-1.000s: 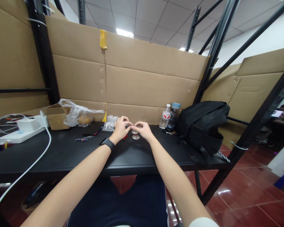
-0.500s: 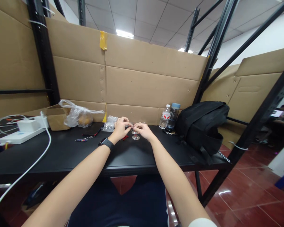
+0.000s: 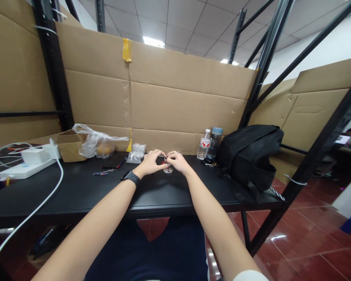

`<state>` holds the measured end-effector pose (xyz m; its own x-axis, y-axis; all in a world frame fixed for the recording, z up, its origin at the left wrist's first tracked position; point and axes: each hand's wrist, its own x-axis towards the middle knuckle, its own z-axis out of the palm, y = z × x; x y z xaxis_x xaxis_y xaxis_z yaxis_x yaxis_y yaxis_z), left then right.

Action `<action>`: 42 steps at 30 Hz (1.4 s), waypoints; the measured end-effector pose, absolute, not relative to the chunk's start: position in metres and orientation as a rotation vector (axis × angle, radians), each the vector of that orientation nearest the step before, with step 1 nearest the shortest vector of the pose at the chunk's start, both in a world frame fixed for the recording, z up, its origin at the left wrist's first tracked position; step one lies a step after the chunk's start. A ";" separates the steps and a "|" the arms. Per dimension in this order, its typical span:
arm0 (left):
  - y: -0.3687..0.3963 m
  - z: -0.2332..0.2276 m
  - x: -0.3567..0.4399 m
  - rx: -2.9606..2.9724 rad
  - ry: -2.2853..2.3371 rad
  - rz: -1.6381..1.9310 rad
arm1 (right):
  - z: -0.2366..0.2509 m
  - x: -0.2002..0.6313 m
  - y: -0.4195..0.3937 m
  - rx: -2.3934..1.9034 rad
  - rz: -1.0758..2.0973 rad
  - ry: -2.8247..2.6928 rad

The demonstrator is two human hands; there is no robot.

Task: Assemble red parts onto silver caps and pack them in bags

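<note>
1. Table (image 3: 163, 199): black, it bears everything at hand.
2. Left hand (image 3: 151, 162): thumb and fingers curve wide apart; nothing is plainly held.
3. Right hand (image 3: 178, 161): fingers bunch together above the disc; whether they grip anything, I cannot tell.
4. Packet (image 3: 136, 153): clear, it lies just beyond the left hand.
5. Disc (image 3: 167, 170): shiny, it lies low between the hands, apparently resting flat. The work looks unfinished, with both hands around it; how much remains is hidden.
6. Red bit (image 3: 163, 162): tiny, it shows within the left hand's curve, too small to judge.
</note>
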<state>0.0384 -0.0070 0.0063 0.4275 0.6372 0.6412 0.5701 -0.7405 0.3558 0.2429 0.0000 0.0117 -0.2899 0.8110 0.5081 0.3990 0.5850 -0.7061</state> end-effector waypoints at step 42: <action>0.007 0.003 0.028 2.485 1.278 1.135 | -0.010 0.261 0.015 -1.190 0.428 -2.255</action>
